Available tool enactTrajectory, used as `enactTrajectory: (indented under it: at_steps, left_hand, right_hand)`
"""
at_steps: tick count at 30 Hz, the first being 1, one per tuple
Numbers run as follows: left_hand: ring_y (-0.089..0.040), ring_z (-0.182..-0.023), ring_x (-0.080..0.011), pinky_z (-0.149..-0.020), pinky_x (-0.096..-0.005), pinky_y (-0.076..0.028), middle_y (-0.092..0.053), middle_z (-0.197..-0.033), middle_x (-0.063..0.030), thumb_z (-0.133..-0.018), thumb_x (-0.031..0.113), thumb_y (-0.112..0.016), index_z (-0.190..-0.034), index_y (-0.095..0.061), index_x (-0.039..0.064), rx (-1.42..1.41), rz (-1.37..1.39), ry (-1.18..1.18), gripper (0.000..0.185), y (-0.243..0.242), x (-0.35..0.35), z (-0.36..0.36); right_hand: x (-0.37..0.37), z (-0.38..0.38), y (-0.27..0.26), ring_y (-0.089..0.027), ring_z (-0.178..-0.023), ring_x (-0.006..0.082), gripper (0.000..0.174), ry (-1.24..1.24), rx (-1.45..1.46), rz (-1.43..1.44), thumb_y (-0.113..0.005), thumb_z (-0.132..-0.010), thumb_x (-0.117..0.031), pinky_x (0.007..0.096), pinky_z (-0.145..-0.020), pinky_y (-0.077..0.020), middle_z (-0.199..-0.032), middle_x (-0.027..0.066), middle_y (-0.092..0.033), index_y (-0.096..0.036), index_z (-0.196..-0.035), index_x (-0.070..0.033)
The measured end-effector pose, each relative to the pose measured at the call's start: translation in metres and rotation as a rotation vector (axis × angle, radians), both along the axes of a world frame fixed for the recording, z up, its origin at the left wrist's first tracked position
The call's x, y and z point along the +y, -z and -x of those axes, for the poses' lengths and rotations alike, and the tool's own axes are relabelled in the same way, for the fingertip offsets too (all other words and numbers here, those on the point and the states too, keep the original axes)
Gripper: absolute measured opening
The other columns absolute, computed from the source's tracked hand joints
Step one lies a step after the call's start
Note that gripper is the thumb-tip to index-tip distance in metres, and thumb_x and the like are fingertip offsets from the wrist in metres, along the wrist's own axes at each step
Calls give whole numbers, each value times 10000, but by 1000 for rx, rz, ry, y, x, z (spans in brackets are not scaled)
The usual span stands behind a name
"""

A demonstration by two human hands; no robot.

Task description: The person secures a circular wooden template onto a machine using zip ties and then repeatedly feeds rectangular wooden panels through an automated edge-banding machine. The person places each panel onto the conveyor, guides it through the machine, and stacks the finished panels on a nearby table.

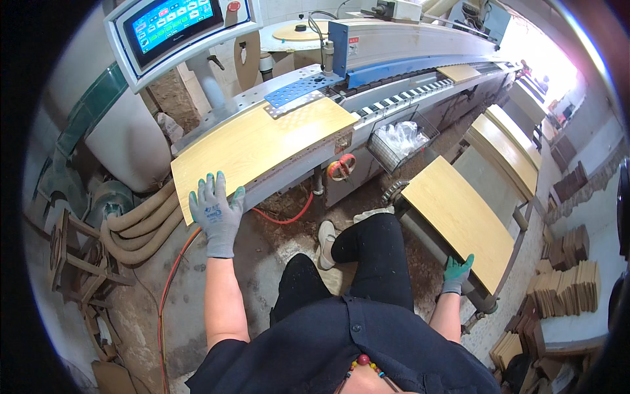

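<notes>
A light wood-grain board (261, 143) lies on the infeed table of an edge-banding machine (403, 54), its far end beneath a blue perforated plate (300, 90). My left hand (215, 212), in a grey glove with green fingertips, rests with spread fingers on the near end of this board. At the right, a second board (457, 216) lies flat on a roller stand. My right hand (457, 273), gloved in grey and green, is at that board's near long edge, thumb on top; its fingers are partly hidden under the edge.
Stacked boards (507, 147) stand farther along the rollers. A wire basket (401, 143) with clear plastic and a red tape roll (341, 167) hang on the machine's side. A control screen (172, 24) is at upper left. Ribbed hoses (142, 236) and a red air hose (162, 300) lie at left.
</notes>
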State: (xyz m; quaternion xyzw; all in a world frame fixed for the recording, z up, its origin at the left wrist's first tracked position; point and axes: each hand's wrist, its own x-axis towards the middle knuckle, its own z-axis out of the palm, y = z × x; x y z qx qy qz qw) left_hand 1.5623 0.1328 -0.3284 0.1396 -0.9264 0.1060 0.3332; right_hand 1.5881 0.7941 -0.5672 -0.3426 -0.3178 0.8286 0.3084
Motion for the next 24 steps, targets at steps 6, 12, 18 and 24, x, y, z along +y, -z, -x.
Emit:
enactTrajectory:
  at_steps: [6, 12, 18, 24]
  left_hand:
    - [-519, -1302, -336, -1121, -553, -298, -581, -1378, -148, -902, 543, -607, -1357, -572, 132, 21, -10, 25, 614, 0, -1, 1]
    - [-509, -1316, -334, -1129, -553, -288, -576, -1388, -154, -899, 551, -608, -1361, -570, 136, -8, -18, 6, 622, 1, -3, 2]
    - [-503, -1323, -335, -1133, -554, -284, -571, -1394, -153, -897, 557, -607, -1368, -564, 138, -25, -24, 2, 632, 0, -3, 3]
    - [-482, -1341, -335, -1141, -570, -254, -558, -1409, -150, -906, 565, -585, -1377, -556, 133, -57, -51, 0, 640, -2, 4, 9]
  right_hand:
    - [-2, -1, -3, -485, -1241, 318, 769, -14, -2, -13, -753, -804, -560, 503, -1083, -384, -1363, 79, -527, -470, -1382, -138]
    - [-5, -2, -4, -487, -1236, 318, 781, -17, 4, -37, -755, -794, -574, 501, -1077, -390, -1370, 78, -519, -467, -1386, -153]
    - [-5, -2, -3, -537, -1172, 302, 720, -9, -3, -40, -733, -816, -575, 498, -1043, -405, -1315, 60, -578, -502, -1363, -168]
    - [0, 1, 3, -566, -1111, 284, 678, 2, -3, -2, -719, -824, -584, 492, -1015, -412, -1258, 45, -625, -547, -1323, -158]
